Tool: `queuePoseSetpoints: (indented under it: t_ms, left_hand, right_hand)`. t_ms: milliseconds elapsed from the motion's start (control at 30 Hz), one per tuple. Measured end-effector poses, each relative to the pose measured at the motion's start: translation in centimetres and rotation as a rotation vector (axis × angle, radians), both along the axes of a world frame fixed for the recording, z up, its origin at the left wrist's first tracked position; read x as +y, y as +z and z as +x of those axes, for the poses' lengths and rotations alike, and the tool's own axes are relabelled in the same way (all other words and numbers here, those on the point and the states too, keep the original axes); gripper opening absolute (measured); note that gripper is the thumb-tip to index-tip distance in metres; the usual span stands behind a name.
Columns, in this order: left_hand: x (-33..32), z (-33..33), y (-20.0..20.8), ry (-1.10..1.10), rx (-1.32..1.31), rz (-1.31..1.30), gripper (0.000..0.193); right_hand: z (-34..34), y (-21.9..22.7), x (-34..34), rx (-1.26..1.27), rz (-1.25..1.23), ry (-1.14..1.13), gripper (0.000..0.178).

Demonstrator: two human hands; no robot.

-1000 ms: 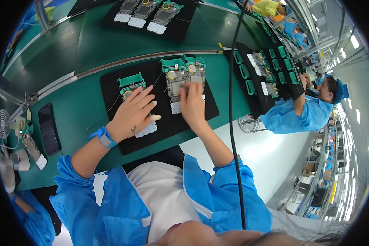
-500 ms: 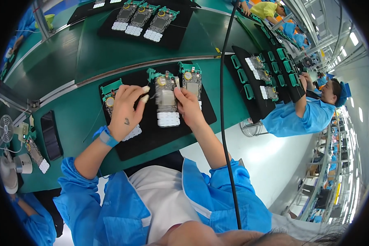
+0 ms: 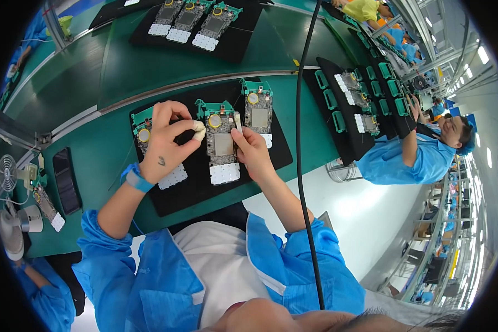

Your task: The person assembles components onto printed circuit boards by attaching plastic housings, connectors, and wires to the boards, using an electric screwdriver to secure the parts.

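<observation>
A circuit board (image 3: 223, 145) with a green plastic frame at its top, a round yellow-rimmed part and a white keypad end is in front of me. My right hand (image 3: 254, 154) grips its right edge between thumb and fingers, a pale finger cot on one fingertip. At the board's upper left edge, my left hand (image 3: 169, 138) is pinched closed, its thumb and index finger in pale cots. Whatever lies between those fingertips is hidden. A second board (image 3: 144, 135) is partly covered by my left hand, and a third board (image 3: 258, 113) lies to the right.
Under the boards lies a black mat (image 3: 205, 191) on the green table (image 3: 102, 166). More boards (image 3: 216, 27) sit on another mat beyond the rail. A phone (image 3: 66, 180) and small fan (image 3: 8, 171) stand left. A black cable (image 3: 300, 138) hangs right; a co-worker (image 3: 409, 157) handles a tray of green frames.
The board, blurred before, now sits still and slightly left, its green frame straight along the top. My left thumb and index finger, apart earlier, have closed together beside its edge.
</observation>
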State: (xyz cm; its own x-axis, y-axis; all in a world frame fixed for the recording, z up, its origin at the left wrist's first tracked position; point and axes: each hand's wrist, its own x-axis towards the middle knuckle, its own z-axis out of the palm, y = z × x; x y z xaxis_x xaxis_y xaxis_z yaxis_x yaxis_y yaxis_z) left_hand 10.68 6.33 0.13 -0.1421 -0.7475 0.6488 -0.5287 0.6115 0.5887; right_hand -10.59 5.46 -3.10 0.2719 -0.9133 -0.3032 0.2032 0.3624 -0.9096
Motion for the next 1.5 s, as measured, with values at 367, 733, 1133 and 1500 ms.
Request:
queuePoseSetpoints:
  t_ms: [367, 733, 1133, 1500]
  left_hand:
    - [-0.5, -0.2, -1.5, -0.255, -0.108, 0.241, 0.02]
    - [-0.9, -0.3, -1.9, -0.262, -0.031, 0.267, 0.017]
    - [-1.8, -0.3, 0.4, -0.325, -0.242, 0.324, 0.02]
    - [-1.4, -0.4, 0.2, -0.281, -0.212, 0.375, 0.02]
  right_hand:
    - [0.9, -0.1, 0.5, 0.792, -1.192, 0.0, 0.017]
    - [1.4, -0.3, 0.1, 0.809, -1.147, -0.005, 0.01]
    - [-0.7, 1.1, 1.9, 0.833, -0.805, -0.016, 0.026]
    - [-1.8, -0.3, 2.1, 1.048, -1.132, 0.092, 0.048]
